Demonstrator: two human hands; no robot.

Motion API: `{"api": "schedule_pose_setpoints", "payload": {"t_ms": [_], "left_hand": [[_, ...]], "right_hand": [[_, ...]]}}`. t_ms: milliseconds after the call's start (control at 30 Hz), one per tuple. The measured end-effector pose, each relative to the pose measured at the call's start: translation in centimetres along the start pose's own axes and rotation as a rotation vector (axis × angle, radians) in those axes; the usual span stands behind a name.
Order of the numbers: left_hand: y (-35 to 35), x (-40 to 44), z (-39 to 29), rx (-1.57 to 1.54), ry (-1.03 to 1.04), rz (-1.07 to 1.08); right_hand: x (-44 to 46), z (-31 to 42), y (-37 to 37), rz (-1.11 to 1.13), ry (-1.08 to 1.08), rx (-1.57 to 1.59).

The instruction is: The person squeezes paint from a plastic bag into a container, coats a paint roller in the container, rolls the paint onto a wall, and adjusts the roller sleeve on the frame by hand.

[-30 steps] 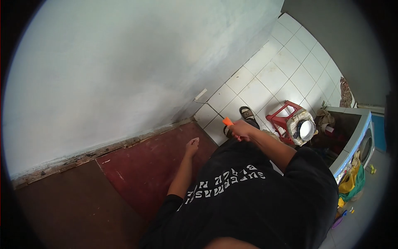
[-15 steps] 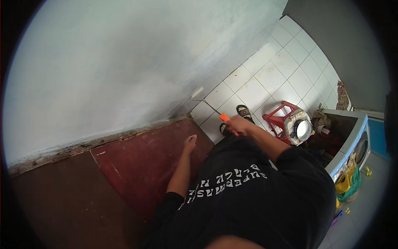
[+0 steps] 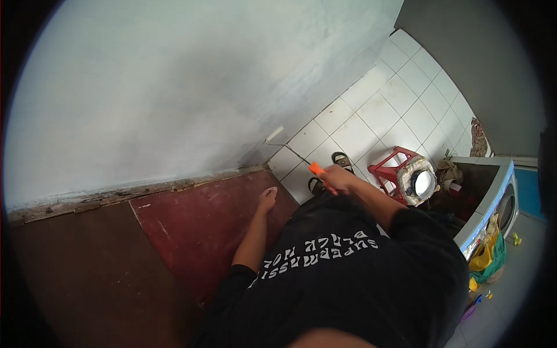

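My right hand (image 3: 338, 178) is wrapped round the orange handle (image 3: 315, 168) of a small paint roller. A thin metal rod runs from the handle to the white roller head (image 3: 274, 134), which is at the lower part of the pale wall (image 3: 174, 98), close to the floor. Whether the roller head touches the wall is hard to tell. My left hand (image 3: 267, 199) hangs above the dark red panel (image 3: 214, 223), its fingers curled together with nothing visible in them.
A red stool (image 3: 387, 170) stands on the white tiles (image 3: 377, 110) to the right, with a container of white paint (image 3: 424, 183) on it. Beyond it is a tiled counter (image 3: 484, 203) with cloths and bags. My sandalled feet (image 3: 341, 160) are near the wall.
The view has shifted slightly. The roller head has moved a little down and left in the view, still beside the lower wall. Both hands keep nearly the same pose.
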State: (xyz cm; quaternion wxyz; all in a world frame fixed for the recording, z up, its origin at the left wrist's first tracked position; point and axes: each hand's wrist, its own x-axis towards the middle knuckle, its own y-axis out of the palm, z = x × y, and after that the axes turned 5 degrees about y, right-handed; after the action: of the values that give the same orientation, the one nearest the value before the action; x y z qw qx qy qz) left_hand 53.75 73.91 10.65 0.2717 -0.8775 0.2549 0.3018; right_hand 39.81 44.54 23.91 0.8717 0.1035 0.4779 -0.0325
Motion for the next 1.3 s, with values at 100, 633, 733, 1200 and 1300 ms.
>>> {"api": "schedule_pose_setpoints", "payload": {"t_ms": [100, 633, 733, 1200, 1300], "left_hand": [[0.0, 0.7, -0.7, -0.010, 0.010, -0.021], [0.8, 2.8, -0.8, -0.060, 0.058, 0.005], [1.3, 3.0, -0.8, -0.085, 0.056, -0.006], [1.1, 2.2, 1.0, -0.060, 0.016, -0.014], [1.4, 2.5, 0.8, -0.061, 0.035, -0.011]], "right_hand": [[1.5, 0.8, 1.8, -0.007, -0.012, 0.173], [-14.8, 3.6, 0.0, -0.011, -0.089, 0.184], [-21.5, 4.6, -0.8, 0.038, -0.080, 0.257], [-25.4, 5.0, -1.4, 0.014, -0.106, 0.253], [-20.9, 4.7, -0.2, -0.030, -0.094, 0.224]]}}
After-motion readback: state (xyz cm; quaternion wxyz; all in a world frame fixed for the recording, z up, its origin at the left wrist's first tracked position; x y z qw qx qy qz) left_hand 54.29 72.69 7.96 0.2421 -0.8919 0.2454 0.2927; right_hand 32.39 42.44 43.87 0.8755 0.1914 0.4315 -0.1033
